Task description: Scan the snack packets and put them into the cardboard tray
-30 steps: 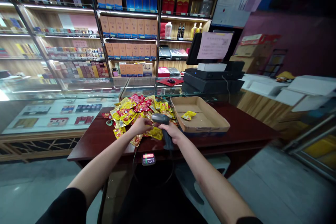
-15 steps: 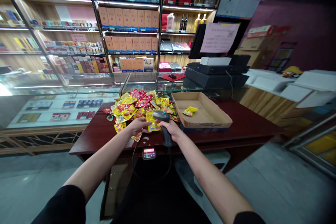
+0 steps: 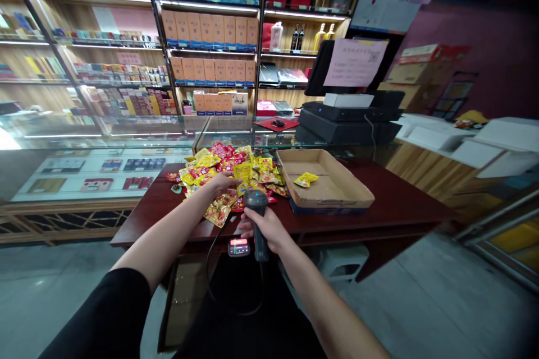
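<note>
A heap of red and yellow snack packets (image 3: 223,176) covers the left half of a dark red wooden table (image 3: 370,207). My left hand (image 3: 221,182) reaches over the heap, its fingertips pinching the lower edge of an upright yellow packet (image 3: 243,171). My right hand (image 3: 265,230) is wrapped round the grip of a black handheld barcode scanner (image 3: 256,199), close to the table's front edge. Its cable hangs down below the table. In a shallow cardboard tray (image 3: 324,182) to the right of the heap lies a single yellow packet (image 3: 306,179).
A small lit display device (image 3: 238,247) sits at the table's front edge. Behind the table stand a glass display counter (image 3: 244,129) and a black till (image 3: 349,123). Shelves of boxes and bottles fill the back wall.
The right hand has drawn the scanner back towards me, away from the packets. The yellow packet has risen from between my hands to above the heap, with the left hand moving forward.
</note>
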A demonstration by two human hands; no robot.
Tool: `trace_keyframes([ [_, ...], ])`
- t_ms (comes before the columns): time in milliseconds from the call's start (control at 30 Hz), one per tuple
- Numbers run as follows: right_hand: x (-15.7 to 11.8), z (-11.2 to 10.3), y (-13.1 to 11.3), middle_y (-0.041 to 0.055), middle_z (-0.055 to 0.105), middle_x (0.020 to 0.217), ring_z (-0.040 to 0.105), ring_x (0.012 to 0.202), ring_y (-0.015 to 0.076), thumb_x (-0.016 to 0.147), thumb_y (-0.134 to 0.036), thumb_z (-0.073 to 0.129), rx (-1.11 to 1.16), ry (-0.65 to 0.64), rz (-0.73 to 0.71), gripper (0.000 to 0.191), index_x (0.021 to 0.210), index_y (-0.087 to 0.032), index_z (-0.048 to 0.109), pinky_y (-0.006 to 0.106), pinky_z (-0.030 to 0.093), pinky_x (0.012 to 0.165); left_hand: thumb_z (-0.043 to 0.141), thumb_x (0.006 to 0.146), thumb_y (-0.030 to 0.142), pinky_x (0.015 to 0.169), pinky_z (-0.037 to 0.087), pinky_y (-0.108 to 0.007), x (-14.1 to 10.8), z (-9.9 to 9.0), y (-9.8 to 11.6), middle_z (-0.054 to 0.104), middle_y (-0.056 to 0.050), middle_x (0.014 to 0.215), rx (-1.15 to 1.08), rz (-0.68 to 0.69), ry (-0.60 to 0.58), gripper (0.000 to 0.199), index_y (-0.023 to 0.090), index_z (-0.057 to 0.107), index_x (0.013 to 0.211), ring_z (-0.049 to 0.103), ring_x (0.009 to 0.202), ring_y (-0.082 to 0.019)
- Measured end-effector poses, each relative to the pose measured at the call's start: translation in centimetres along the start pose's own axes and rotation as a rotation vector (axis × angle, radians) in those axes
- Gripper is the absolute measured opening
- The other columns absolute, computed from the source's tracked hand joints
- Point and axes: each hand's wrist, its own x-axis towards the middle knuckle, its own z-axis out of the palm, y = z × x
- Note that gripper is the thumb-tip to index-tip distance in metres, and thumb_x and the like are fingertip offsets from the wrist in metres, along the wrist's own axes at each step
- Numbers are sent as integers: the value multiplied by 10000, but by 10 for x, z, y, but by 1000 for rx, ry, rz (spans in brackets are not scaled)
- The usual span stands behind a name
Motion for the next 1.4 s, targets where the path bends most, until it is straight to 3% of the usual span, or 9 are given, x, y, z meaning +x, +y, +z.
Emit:
trace_keyframes([
  [200,-9,7,22,5,630,725,672,543,165,653,-478,758,-11,16,-39,456,905,-178,524,266,549,449,867,561,203,619,567,-300,-1,7,4,688,-39,768,6,-6,-80,372,144,602,815,667,667,-163],
  [400,-6,11,15,4,643,696,586,438,117,646,-472,744,-48,36,-85,414,857,-178,542,219,444,357,872,550,194,576,557,-280,-5,8,6,632,11,642,20,-4,-39,367,156,562,743,606,552,-115],
  [500,-6,11,15,-12,629,594,510,367,94,642,-432,737,-121,69,-94,351,793,-174,554,208,371,331,856,577,183,569,547,-263,-7,8,8,639,6,673,39,-2,-35,343,156,556,742,601,555,-106],
  [833,-5,10,16,-72,499,375,430,284,87,656,-294,661,-183,110,-44,175,714,-181,541,192,310,322,848,588,176,595,554,-289,-4,9,6,643,-12,700,54,-4,-47,328,152,571,763,618,591,-129],
  [1233,-3,8,12,-59,506,378,444,298,90,683,-281,627,-205,87,-106,140,681,-161,556,195,330,337,905,468,240,547,534,-256,-8,12,11,613,20,643,72,15,-20,470,171,503,700,569,550,-101],
  [1400,3,11,0,-59,522,409,442,300,79,680,-275,643,-180,72,-91,152,714,-163,546,183,342,317,900,481,242,546,530,-260,-10,12,21,625,9,647,65,38,-39,432,168,539,708,589,560,-116],
])
